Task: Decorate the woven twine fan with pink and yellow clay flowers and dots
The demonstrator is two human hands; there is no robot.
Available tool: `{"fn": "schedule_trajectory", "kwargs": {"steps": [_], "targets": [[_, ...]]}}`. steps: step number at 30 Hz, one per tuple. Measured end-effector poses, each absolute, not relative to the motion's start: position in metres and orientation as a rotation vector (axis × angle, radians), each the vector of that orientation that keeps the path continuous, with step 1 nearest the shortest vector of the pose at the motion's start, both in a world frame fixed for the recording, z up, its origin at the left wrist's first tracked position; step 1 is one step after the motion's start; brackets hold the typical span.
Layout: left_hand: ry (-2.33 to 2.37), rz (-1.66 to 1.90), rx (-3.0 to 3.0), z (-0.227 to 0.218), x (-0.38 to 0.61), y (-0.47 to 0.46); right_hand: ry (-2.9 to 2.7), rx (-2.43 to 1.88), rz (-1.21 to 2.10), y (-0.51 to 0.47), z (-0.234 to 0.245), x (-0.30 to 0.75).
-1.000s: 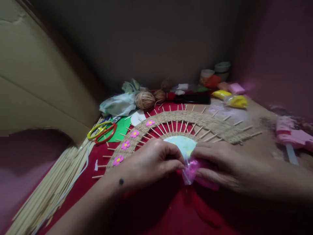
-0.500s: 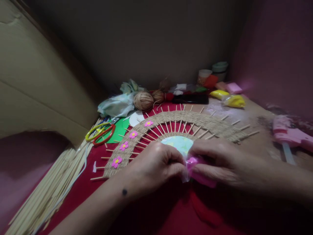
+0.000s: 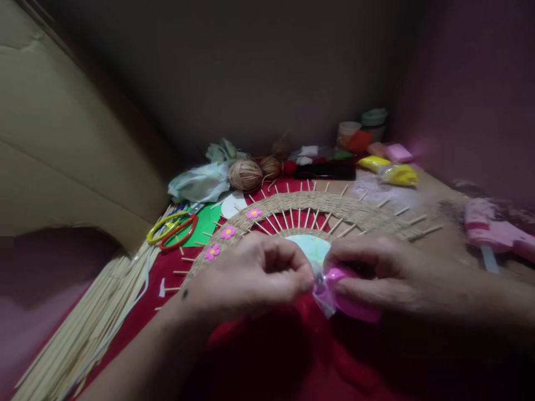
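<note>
A clear plastic packet of bright pink modelling clay (image 3: 353, 301) is held low over the front of the woven piece. My right hand (image 3: 376, 275) is closed around it, thumb in front and fingers behind. My left hand (image 3: 267, 273) pinches at the open plastic edge of the packet; whether a bit of clay is between the fingertips cannot be made out. Beneath both hands lies a half-round woven twine fan (image 3: 288, 201) with thin sticks radiating out and a pale blue-green centre (image 3: 311, 246). Pink flowers with yellow middles (image 3: 228, 232) sit along its left band; my left hand hides part of it.
Scissors (image 3: 179, 231) and a bundle of sticks (image 3: 83, 323) lie at left. Twine balls (image 3: 246, 175), a dark phone (image 3: 326, 171) and yellow clay packets (image 3: 400, 174) line the back. A pink glue gun (image 3: 495, 225) rests at right. Cardboard (image 3: 75, 111) rises at left.
My left hand has shifted slightly left and now covers the lowest flower. The packet's plastic edge has spread and tilted downward. My right hand keeps its hold on the packet.
</note>
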State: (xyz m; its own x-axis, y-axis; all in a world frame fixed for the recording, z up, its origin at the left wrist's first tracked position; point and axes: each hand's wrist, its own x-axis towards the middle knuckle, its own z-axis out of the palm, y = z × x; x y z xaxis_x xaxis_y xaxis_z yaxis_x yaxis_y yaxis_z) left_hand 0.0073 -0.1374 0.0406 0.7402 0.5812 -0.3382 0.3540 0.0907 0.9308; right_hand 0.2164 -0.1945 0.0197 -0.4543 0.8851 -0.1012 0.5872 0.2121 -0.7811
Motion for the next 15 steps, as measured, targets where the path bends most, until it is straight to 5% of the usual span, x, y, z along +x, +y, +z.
{"fn": "schedule_trajectory", "kwargs": {"steps": [15], "targets": [[0.559,0.470,1.063,0.023,0.009,-0.119,-2.402,-1.301,0.925,-0.202,0.010,0.213]]}}
